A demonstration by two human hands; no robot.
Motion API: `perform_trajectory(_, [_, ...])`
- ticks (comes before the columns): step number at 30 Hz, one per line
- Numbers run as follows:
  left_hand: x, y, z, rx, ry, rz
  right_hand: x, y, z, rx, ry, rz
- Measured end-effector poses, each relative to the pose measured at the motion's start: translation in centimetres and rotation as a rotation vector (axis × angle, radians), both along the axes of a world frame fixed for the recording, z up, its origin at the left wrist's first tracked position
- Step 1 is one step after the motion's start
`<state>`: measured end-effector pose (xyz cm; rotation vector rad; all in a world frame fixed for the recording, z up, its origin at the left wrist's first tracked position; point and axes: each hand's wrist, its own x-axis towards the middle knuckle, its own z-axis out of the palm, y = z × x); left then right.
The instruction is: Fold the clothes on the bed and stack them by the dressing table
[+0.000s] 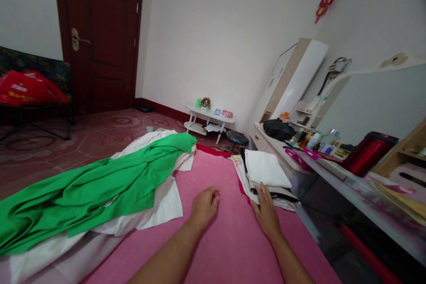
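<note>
My left hand (205,206) hovers over or rests on the pink bed cover (219,239), its fingers curled in with nothing visible in them. My right hand (265,213) touches the near edge of a stack of folded clothes, fingers stretched out and apart. On top of that stack lies a folded white garment (266,168), with black, beige and white layers beneath it. To the left, a green garment (109,182) is spread loosely over several white garments (166,206).
A dressing table (282,155) with a mirror, bottles and a red cylinder (369,153) runs along the right. Beyond the bed stand a small white table (209,115) and a round stool (237,137). A red bag (31,88) sits on a chair near the door (103,44).
</note>
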<state>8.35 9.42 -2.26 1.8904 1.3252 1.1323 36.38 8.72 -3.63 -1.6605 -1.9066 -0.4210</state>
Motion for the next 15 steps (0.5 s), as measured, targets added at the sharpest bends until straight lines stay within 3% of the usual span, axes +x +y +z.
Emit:
perform_trajectory(4, [-0.2,-0.3,0.6,0.011,0.051,-0.008,0.4,-0.2,-0.4,-0.021,0.131,0.048])
perform_trajectory(15, [-0.3,-0.3,0.9,0.0,0.1,-0.035,1.0,-0.9,0.8,-0.063,0.479,0.137])
